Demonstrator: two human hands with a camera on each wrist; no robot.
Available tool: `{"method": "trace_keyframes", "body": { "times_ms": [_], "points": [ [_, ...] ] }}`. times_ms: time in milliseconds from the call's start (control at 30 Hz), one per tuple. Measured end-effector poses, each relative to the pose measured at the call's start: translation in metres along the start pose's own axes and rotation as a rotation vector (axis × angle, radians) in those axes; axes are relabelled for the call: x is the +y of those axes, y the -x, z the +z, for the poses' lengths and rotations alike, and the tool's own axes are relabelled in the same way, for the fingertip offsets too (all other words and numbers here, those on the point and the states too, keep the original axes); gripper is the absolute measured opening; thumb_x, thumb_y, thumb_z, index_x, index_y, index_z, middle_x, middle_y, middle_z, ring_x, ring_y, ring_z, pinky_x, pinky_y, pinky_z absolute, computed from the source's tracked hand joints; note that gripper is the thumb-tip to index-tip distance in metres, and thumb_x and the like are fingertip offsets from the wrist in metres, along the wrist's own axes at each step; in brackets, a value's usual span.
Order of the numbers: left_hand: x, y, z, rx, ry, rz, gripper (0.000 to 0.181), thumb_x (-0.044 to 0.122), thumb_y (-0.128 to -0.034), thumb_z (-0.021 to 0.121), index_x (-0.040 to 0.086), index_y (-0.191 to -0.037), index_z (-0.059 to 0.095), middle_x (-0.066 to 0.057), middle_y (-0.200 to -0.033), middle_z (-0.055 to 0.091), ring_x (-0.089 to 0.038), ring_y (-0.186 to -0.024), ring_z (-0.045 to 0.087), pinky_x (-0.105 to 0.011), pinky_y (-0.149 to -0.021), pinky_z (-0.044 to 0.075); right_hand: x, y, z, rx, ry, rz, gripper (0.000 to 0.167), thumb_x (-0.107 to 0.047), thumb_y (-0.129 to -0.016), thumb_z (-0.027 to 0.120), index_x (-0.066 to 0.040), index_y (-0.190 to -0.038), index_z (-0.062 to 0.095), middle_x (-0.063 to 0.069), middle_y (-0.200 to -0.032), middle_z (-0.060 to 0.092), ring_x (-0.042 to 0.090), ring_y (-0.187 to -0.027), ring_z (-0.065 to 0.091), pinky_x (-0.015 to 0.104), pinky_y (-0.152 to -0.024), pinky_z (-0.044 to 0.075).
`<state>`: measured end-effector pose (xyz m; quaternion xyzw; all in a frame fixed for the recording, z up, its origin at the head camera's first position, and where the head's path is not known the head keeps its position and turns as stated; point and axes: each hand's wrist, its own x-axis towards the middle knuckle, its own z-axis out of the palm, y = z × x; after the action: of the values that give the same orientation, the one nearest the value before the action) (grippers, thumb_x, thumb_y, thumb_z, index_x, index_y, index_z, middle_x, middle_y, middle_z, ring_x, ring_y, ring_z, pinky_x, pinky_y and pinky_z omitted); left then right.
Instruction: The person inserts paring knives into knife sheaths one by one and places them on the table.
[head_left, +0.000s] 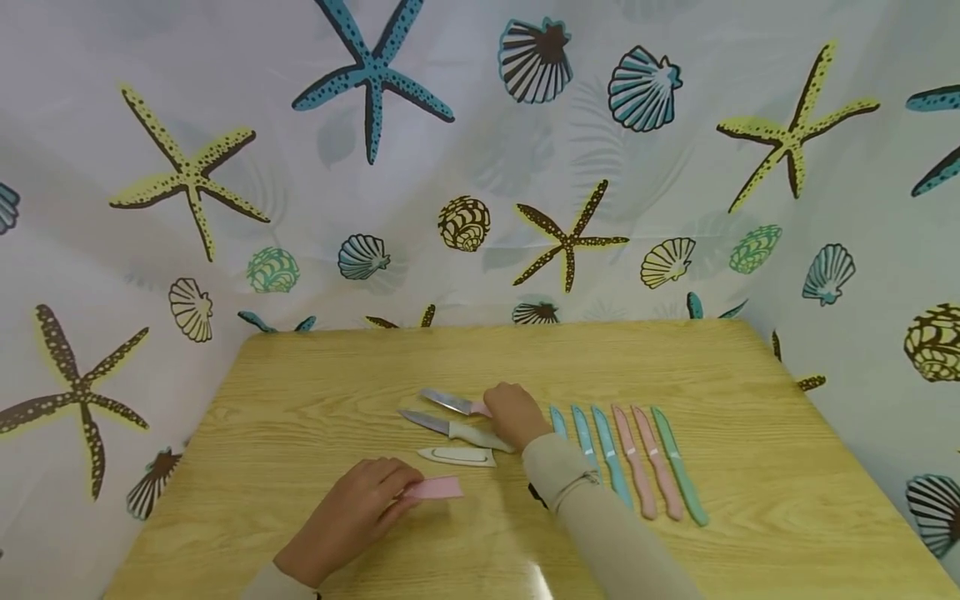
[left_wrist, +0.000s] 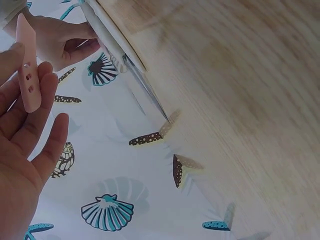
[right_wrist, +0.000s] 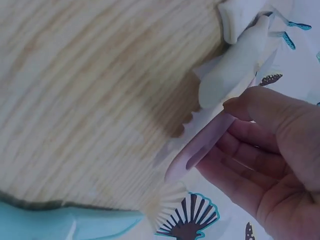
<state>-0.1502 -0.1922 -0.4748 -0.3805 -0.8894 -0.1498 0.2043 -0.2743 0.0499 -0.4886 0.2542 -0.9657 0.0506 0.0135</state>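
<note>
My left hand (head_left: 360, 510) pinches a pink knife sheath (head_left: 441, 488) between thumb and fingers, at the near middle of the table. In the left wrist view the pink sheath (left_wrist: 30, 75) shows several small holes. Farther back, my right hand (head_left: 516, 415) grips the pink handle (right_wrist: 202, 142) of a knife whose bare blade (head_left: 447, 400) points left. Just in front of it lies a knife with a white handle (head_left: 476, 435), its blade also bare and pointing left. A white sheath (head_left: 456, 456) with an oval outline lies between that knife and my left hand.
Right of my right forearm, a row of knives lies side by side: three blue knives (head_left: 609, 450), two pink knives (head_left: 651, 458) and one green knife (head_left: 678, 467). My right sleeve partly covers the blue ones. A patterned cloth (head_left: 465, 150) hangs around the wooden table (head_left: 337, 367).
</note>
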Motion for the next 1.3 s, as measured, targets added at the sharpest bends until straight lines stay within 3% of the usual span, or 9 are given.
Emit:
{"method": "trace_keyframes", "body": {
  "times_ms": [233, 400, 867, 1300],
  "points": [
    [0.001, -0.003, -0.002, 0.015, -0.006, -0.039, 0.026, 0.019, -0.081, 0.078, 0.012, -0.104, 0.068, 0.004, -0.1, 0.065, -0.011, -0.091, 0.062, -0.031, -0.076, 0.054, 0.007, 0.012, -0.011, 0.005, -0.1, 0.047, 0.017, 0.003, -0.084, 0.066, -0.004, -0.07, 0.06, 0.005, -0.064, 0.056, 0.013, -0.057, 0.044, 0.027, -0.052, 0.04],
    [0.001, -0.004, -0.002, 0.027, -0.026, -0.054, 0.027, 0.019, -0.0804, 0.078, 0.012, -0.105, 0.068, 0.004, -0.101, 0.065, -0.012, -0.092, 0.061, -0.031, -0.076, 0.054, 0.007, 0.03, -0.023, 0.044, -0.136, 0.061, 0.025, 0.002, -0.083, 0.066, -0.007, -0.063, 0.055, 0.002, -0.059, 0.047, 0.011, -0.056, 0.032, 0.025, -0.051, 0.031],
    [0.005, -0.005, 0.0, 0.102, -0.004, -0.049, 0.033, 0.015, -0.0769, 0.08, 0.012, -0.107, 0.068, 0.004, -0.103, 0.064, -0.013, -0.094, 0.061, -0.033, -0.078, 0.054, 0.009, 0.107, -0.053, 0.197, -0.108, 0.015, 0.011, -0.003, -0.084, 0.066, -0.008, -0.074, 0.065, -0.002, -0.063, 0.05, 0.006, -0.05, 0.035, 0.019, -0.045, 0.032],
    [0.009, -0.01, -0.001, 0.129, 0.005, -0.034, 0.033, 0.013, -0.077, 0.08, 0.012, -0.108, 0.068, 0.003, -0.103, 0.064, -0.013, -0.094, 0.061, -0.033, -0.077, 0.054, 0.01, 0.161, -0.05, 0.33, -0.128, -0.063, 0.007, -0.002, -0.078, 0.073, -0.005, -0.079, 0.067, -0.002, -0.068, 0.057, -0.001, -0.05, 0.037, 0.008, -0.045, 0.034]
  ]
}}
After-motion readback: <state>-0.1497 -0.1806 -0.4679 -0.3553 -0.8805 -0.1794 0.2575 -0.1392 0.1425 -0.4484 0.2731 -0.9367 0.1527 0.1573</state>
